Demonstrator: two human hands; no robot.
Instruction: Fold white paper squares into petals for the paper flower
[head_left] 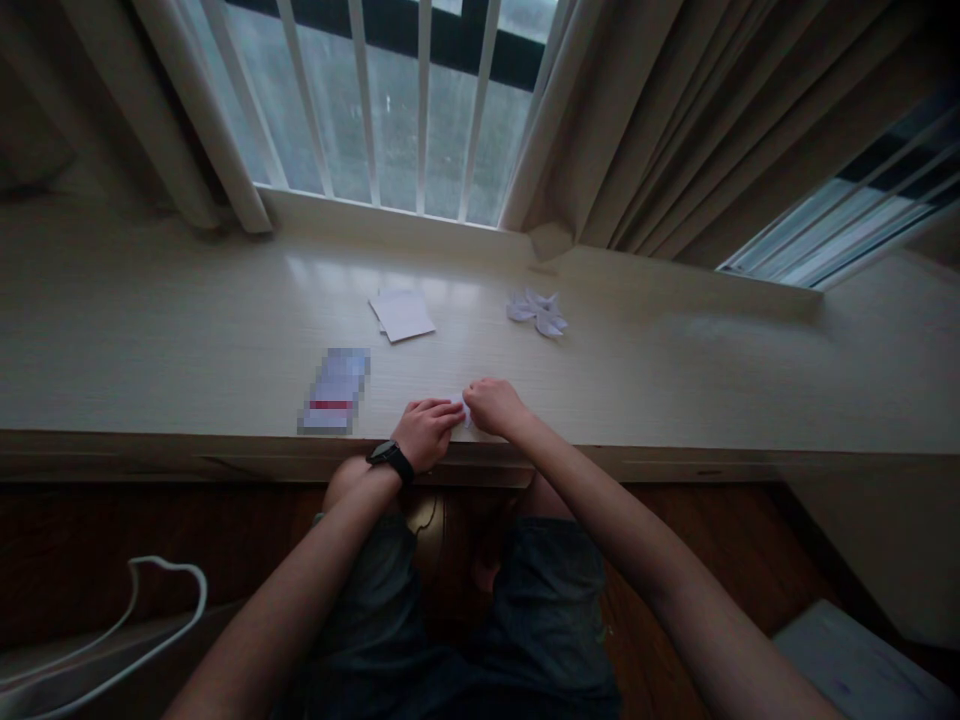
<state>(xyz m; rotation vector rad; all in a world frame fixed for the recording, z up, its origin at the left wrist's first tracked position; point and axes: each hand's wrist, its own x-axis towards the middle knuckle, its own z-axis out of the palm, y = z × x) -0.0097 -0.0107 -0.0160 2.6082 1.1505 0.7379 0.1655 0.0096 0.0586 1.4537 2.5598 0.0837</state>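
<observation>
Near the front edge of the counter, a small piece of white paper shows between my two hands and is mostly covered by them. My left hand, with a black watch at the wrist, has its fingers together, their tips holding the paper from the left. Curled closed, my right hand grips the paper from the other side. Farther back lies a small stack of square white paper sheets. To its right sits a cluster of folded white paper pieces with pointed petal-like tips.
A blurred-out rectangular item lies on the pale counter, left of my hands. Behind are a barred window and beige curtains. Below, my legs are against the counter front, and a white looped handle stands at lower left.
</observation>
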